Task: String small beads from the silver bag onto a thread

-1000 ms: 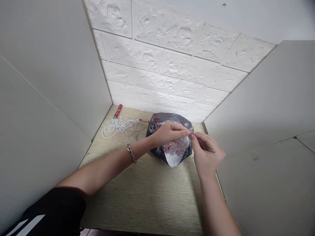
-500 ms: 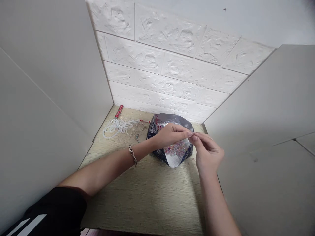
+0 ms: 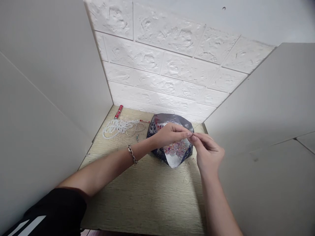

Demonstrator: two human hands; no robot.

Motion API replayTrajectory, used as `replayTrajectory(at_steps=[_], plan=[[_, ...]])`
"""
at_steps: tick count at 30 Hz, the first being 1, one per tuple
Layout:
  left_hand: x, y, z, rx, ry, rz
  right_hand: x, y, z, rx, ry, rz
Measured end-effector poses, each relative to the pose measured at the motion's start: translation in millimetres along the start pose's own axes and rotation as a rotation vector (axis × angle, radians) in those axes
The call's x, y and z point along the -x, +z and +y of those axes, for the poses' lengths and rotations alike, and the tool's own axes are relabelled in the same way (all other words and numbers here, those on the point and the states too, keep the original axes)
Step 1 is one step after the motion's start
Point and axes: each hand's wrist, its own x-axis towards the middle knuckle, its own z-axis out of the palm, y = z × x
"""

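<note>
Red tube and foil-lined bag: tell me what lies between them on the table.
Head view: a tangle of white beaded strands, thin beige loops and a short red-beaded strand lie between the red tube and the foil-lined bag.

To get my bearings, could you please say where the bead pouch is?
In the head view, the bead pouch is just right of centre, partly behind the left hand, near the white wall.

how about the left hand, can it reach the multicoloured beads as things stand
Probably yes: the left hand is over the open bag and the multicoloured beads show just below, though its fingertips are pinched beside the right hand.
</note>
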Motion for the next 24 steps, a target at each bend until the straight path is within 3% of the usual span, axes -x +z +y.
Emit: replayTrajectory(at_steps=[17, 24], plan=[[-0.6, -1.9, -1.9, -0.020, 0.006, -0.012, -0.4, -1.7, -2.1, 0.028, 0.039, -0.036], [-1.2, -2.7, -1.8, -0.039, 0.005, -0.014, -1.7, -2.9, -1.2, 0.053, -0.012, -0.059]])
